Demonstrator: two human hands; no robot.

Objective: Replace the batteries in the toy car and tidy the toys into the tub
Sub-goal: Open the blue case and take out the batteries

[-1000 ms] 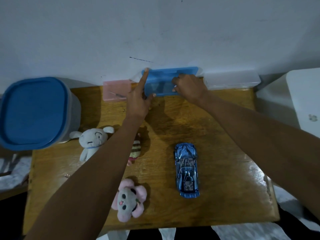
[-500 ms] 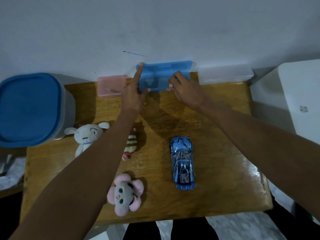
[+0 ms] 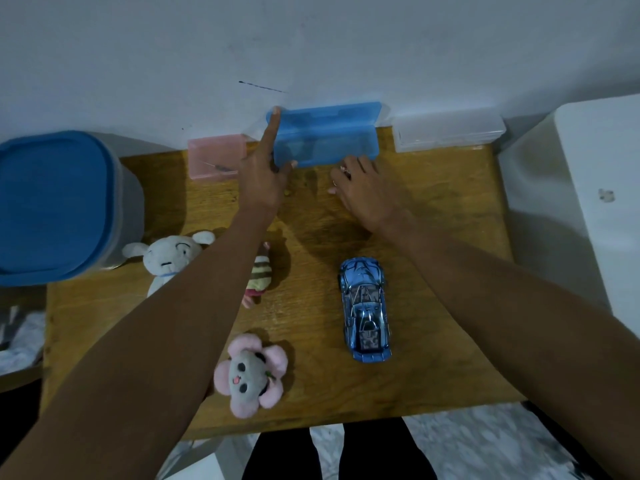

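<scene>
The left hand (image 3: 265,178) holds the left end of the blue box (image 3: 323,138) at the back of the worktop (image 3: 433,271), one finger up along its side, thumb at the front. The right hand (image 3: 363,188) is loose, just in front of the box, grip released. The toy car (image 3: 365,308) sits mid-worktop, the tub (image 3: 55,206) far left.

No legible text, label, brand, number or sign is found on any item in view. The toy car (image 3: 365,308), the blue case (image 3: 325,138), the pink case (image 3: 216,157), the clear case (image 3: 448,133) and the tub lid (image 3: 52,202) carry no readable markings.
</scene>
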